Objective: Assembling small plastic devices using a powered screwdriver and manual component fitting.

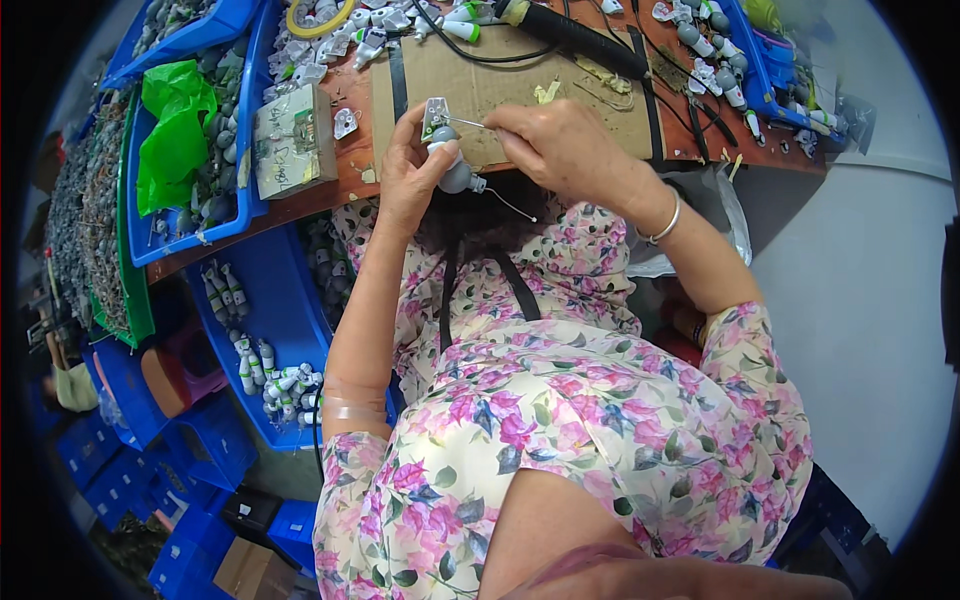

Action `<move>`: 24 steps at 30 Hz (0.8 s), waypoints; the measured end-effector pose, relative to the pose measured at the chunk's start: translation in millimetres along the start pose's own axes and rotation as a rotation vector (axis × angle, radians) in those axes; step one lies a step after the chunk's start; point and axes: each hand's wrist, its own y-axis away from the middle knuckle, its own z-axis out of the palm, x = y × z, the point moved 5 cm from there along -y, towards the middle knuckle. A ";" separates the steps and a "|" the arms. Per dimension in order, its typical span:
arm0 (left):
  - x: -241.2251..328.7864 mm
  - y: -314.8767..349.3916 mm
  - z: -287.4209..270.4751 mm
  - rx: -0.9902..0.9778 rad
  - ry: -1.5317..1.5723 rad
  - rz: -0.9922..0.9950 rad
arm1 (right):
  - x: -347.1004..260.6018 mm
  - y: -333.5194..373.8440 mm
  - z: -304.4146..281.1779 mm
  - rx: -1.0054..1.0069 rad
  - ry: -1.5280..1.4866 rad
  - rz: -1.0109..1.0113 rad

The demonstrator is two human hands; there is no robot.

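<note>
In front of my chest, my left hand [408, 180] has its fingers closed round a small grey, white and green plastic toy [458, 176]. The upper end shows an opened white shell with green inside; rounded grey parts sit below it. From the lower end a thin pale wire [512, 205] trails to the right. My right hand [560, 140] pinches a thin metal tool [465, 122], whose tip reaches the white shell. Whether it is a screwdriver or tweezers I cannot tell, as the fingers hide its other end. Brown cardboard [480, 80] lies behind both hands.
A black cylindrical tool [575, 38] with a cable lies across the cardboard, and pliers [697, 125] rest to its right. Blue bins [190, 225] of parts stand left and right; a marked box [293, 142] is on the bench. Below left, a blue tray [255, 300] holds several toys.
</note>
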 end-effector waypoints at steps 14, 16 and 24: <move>4.8 0.9 2.4 -0.012 -0.009 0.040 | -19.4 -34.8 -16.1 -0.086 0.182 -0.211; 3.9 2.6 1.7 -0.001 0.002 0.023 | -5.2 -42.9 -18.9 -0.152 -0.119 -0.045; 2.0 1.5 5.6 -0.002 -0.052 0.062 | -21.0 -34.6 -15.6 -0.127 0.286 -0.064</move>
